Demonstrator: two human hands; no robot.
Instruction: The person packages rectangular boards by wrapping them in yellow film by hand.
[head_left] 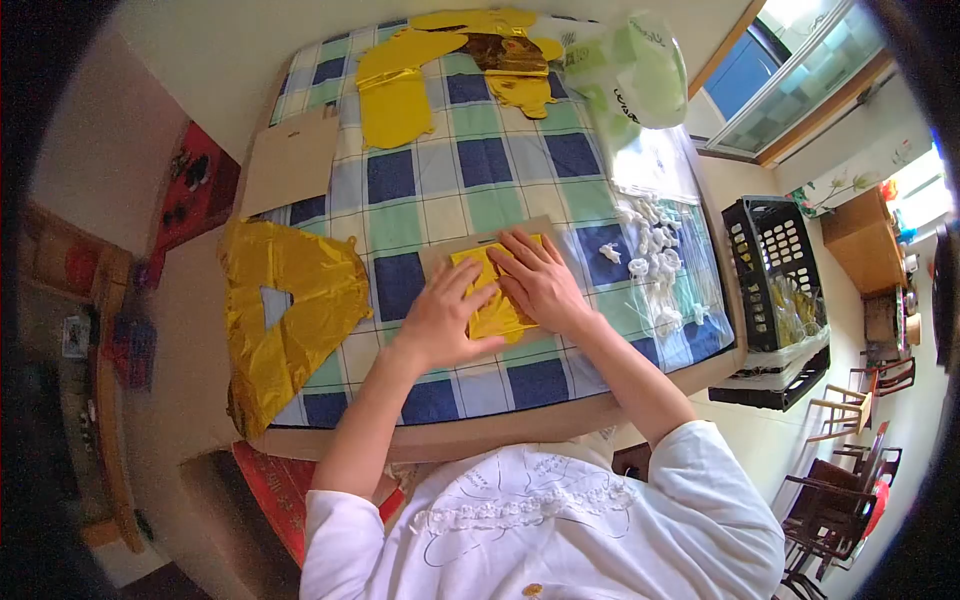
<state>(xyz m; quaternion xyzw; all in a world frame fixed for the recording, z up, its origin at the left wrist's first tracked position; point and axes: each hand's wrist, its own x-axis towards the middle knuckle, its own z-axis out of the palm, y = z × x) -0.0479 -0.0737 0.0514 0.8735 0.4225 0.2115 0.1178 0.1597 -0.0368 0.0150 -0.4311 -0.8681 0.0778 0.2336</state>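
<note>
Head view: a folded gold foil (490,318) is pressed onto a tan card (541,226) by the left hand (443,315) and right hand (543,285), both open, fingers spread; card laid on checked cloth (480,160); foil letter A (325,280) spread left, white string bundles (660,262) right

Checked cloth (390,175) spread in front of me, toward my 12. Plain pale wall (230,60) at 11. Red panel (170,225) at 10, dark shapes on it. Wooden furniture (112,400) at 9, dim on that side. Framed glass panels (800,85) at 2. Window (918,190) near 3, blown out; my right is brighter. Brown cabinet (865,235) just below it. Light wood chair (845,412) and dark chairs (832,495) at 4, pale floor (755,440) there.
</note>
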